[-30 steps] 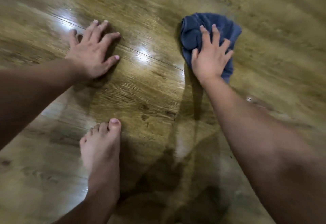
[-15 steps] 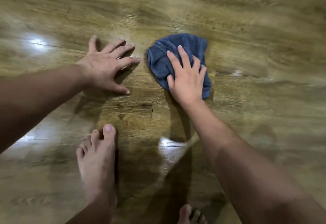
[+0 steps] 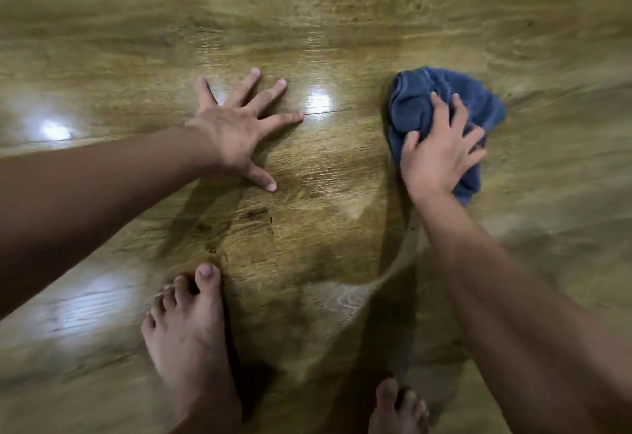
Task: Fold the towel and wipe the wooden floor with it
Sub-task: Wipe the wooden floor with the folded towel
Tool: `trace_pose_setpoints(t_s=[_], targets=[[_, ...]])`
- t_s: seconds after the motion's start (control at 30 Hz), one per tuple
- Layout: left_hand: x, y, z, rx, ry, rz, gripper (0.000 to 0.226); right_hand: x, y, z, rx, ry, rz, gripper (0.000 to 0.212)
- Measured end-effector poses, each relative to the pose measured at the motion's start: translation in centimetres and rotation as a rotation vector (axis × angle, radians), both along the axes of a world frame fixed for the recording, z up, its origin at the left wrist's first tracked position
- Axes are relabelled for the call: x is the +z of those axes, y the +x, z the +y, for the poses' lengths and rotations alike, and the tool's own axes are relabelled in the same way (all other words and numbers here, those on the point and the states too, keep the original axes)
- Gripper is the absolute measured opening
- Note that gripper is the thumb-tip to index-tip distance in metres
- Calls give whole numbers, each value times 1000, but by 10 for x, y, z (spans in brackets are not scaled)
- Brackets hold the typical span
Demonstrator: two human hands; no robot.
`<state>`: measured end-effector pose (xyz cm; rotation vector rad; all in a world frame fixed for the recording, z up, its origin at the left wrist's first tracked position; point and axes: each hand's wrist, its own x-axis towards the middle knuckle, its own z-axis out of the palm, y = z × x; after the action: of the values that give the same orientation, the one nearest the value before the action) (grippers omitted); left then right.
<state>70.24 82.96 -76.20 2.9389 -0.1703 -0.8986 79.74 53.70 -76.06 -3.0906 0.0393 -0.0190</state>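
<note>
Both forearms are bare, no sleeves showing. The left hand (image 3: 236, 136) and right hand (image 3: 436, 156) wear nothing; both feet are bare too.

Two bare feet, left foot (image 3: 191, 341) and right foot (image 3: 398, 408), stand apart near bright glare spots (image 3: 319, 102)
</note>
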Motion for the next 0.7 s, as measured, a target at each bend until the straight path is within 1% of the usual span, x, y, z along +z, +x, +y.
trace_pose_setpoints(t_s=[0.03, 0.1, 0.17, 0.2, 0.27, 0.3, 0.33, 0.4, 0.43, 0.5, 0.53, 0.57, 0.6, 0.63, 0.7], targets=[[1, 1, 0, -4, 14, -2, 127, -1, -4, 10, -47, 4, 0, 64], [4, 2, 2, -23, 42, -12, 124, 0, -20, 31, -72, 15, 14, 65], [7, 4, 0, -65, 69, -78, 117, 2, -47, 45, 0, 11, 45, 69], [10, 7, -2, -69, 72, -145, 109, 3, -67, 53, 60, 7, 58, 72], [13, 17, -6, -52, 52, -306, 84, 2, -113, 67, 182, -4, 81, 75], [13, 23, -8, -61, 61, -366, 71, 2, -135, 71, 235, -10, 91, 76], [13, 29, -8, -82, 87, -395, 65, 2, -150, 71, 278, -7, 98, 75], [12, 35, -8, -136, 120, -385, 70, 0, -155, 56, 353, 3, 118, 75], [12, 36, -11, -181, 96, -381, 74, -1, -148, 42, 403, -3, 112, 73], [14, 34, -23, -280, -19, -406, 76, 1, -126, 8, 491, -39, 81, 68], [14, 33, -32, -292, -81, -401, 74, 2, -114, -11, 495, -60, 66, 67], [13, 33, -42, -283, -124, -373, 72, 3, -100, -31, 460, -76, 59, 67], [11, 33, -52, -280, -146, -329, 71, 3, -84, -53, 374, -81, 59, 68], [7, 32, -61, -296, -145, -275, 72, 2, -69, -77, 251, -76, 56, 68], [1, 30, -76, -385, -72, -208, 75, 2, -40, -127, -31, -58, 49, 65]])
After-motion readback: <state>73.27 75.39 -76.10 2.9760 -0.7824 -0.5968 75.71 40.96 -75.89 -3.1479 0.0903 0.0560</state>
